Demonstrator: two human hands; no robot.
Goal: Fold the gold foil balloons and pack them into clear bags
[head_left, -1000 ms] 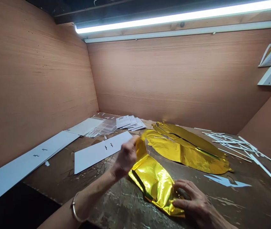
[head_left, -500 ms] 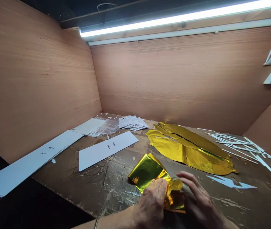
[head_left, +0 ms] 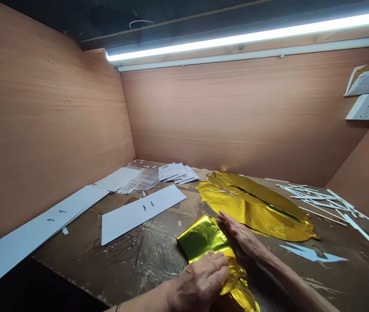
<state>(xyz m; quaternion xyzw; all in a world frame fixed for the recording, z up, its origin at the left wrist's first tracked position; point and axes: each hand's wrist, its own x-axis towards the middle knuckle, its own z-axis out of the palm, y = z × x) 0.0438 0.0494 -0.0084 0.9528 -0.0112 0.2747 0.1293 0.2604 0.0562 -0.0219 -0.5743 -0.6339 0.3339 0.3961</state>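
Note:
A folded gold foil balloon (head_left: 200, 238) lies flat and crinkled on the worn brown table in front of me. My left hand (head_left: 200, 275) is on top of it, its bent fingers close together and gripping the foil. Along the balloon's right edge is my right hand (head_left: 241, 234), fingers stretched out and holding nothing. Part of the foil is hidden under my left hand, and its lower end runs out of the picture. Beyond my right hand, several flat gold foil balloons (head_left: 275, 216) with small tabs lie overlapping.
White card strips (head_left: 145, 212) with small slots lie left of centre, longer ones (head_left: 41, 234) along the left edge. Printed papers (head_left: 178, 173) and clear plastic bags (head_left: 145, 177) are at the back. White sticks (head_left: 330, 201) and a white paper scrap (head_left: 314, 253) lie right.
My right hand has moved forward and left, its fingers straightening along the foil. The crumpled part of the balloon now lies flatter and reaches closer to me. The view has tilted slightly up.

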